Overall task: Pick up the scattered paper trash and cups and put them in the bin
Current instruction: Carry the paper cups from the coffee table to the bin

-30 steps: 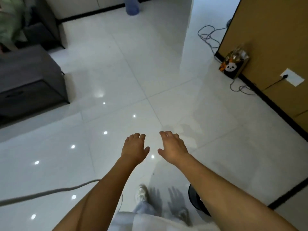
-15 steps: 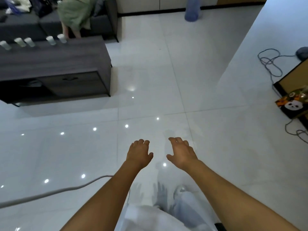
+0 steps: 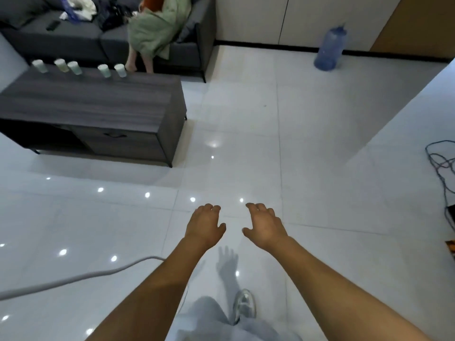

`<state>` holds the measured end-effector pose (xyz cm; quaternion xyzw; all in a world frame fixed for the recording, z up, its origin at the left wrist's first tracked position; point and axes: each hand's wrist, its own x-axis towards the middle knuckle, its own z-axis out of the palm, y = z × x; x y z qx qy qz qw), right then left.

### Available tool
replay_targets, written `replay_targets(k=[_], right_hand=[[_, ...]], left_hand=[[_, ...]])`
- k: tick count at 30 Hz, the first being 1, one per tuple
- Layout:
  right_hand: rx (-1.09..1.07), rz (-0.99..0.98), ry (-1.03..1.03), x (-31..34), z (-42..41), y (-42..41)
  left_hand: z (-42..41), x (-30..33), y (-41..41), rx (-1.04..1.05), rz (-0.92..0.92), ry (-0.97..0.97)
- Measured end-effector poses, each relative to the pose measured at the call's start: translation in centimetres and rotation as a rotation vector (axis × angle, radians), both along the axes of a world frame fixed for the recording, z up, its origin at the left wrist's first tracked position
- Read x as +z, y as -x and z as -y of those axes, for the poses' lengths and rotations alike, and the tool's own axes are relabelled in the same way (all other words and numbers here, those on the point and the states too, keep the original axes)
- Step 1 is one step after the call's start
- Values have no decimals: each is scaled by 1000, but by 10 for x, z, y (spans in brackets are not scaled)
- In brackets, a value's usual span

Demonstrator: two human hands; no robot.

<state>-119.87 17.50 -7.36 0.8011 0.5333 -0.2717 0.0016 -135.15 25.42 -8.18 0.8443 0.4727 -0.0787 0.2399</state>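
- My left hand [image 3: 204, 223] was stretched out palm down over the floor [image 3: 307, 183], its fingers loosely spread and nothing in it.
- My right hand [image 3: 266, 226] hung just beside it in the same pose, fingers relaxed and a little curled, also carrying nothing; the two hands were near each other but apart.
- Five paper cups [image 3: 73, 67] stood upright in a loose row along the far edge of the dark wooden table [image 3: 98, 107], well away from both hands and up to my left.
- I could not see any bin from the head view.
- Behind the table ran a grey sofa [image 3: 73, 38], with a person in a green garment [image 3: 157, 28] seated on it and some white crumpled stuff [image 3: 83, 8] at its far left; whether that was paper I could not tell.
- A blue water jug [image 3: 330, 49] stood on the floor by the far wall.
- A white cable [image 3: 73, 278] lay across the floor below my left forearm, and dark cords [image 3: 440, 163] were tangled at the right edge.
- One shoe [image 3: 243, 303] showed under my arms.
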Motion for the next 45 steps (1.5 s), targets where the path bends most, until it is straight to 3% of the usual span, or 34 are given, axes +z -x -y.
replay_targets(k=[21, 37, 45], right_hand=[[142, -64, 46, -22, -455, -110], [296, -47, 31, -20, -800, -280], [434, -41, 58, -20, -973, -302]], left_hand=[[-436, -8, -89, 215, -85, 20], [-750, -3, -251, 399, -49, 68], [-890, -10, -265, 523, -59, 140]])
